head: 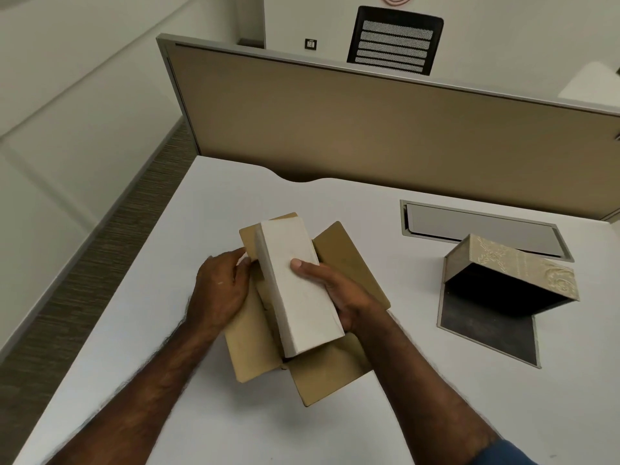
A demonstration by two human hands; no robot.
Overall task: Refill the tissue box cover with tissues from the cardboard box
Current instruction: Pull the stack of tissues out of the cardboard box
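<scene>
A thick white stack of tissues (295, 290) is lifted above an opened brown cardboard box (349, 263) whose flaps are spread flat on the white desk. My right hand (339, 290) grips the stack from its right side, thumb on top. My left hand (221, 290) touches the stack's left edge and presses on the box's left flap. To the right, the beige patterned tissue box cover (510, 273) stands tipped open on its hinged dark base, its dark inside showing nothing in it.
A grey cable hatch (479, 229) is set in the desk (235, 199) behind the cover. A tan partition (369, 129) closes the far edge, with a black chair behind it. The desk's left edge drops to carpeted floor.
</scene>
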